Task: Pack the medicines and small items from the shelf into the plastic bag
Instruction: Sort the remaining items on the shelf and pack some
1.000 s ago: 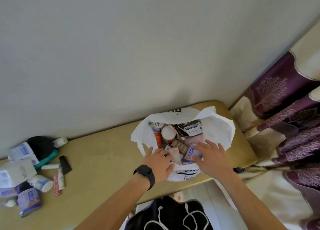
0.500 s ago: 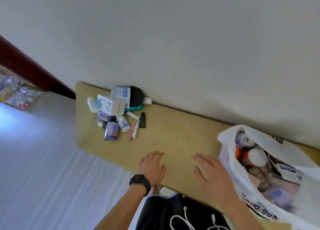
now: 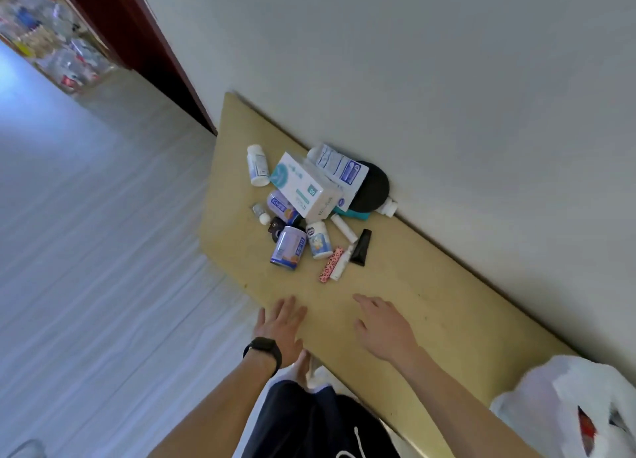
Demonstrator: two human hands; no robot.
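The medicines (image 3: 288,247) lie heaped at the left end of the shelf (image 3: 430,302), reaching back to its rear edge, a white box (image 3: 303,185) on top, none yet picked up. The plastic bag (image 3: 564,406) sits at the right end, with something red showing inside. The left hand (image 3: 282,326) and right hand (image 3: 385,330) hover near the front edge, fingers released and empty. Much packing looks left.

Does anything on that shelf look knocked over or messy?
Yes. The white box lies tilted across other items by the wall, and the blue can and white bottle lie on their sides. Nothing looks spilled.
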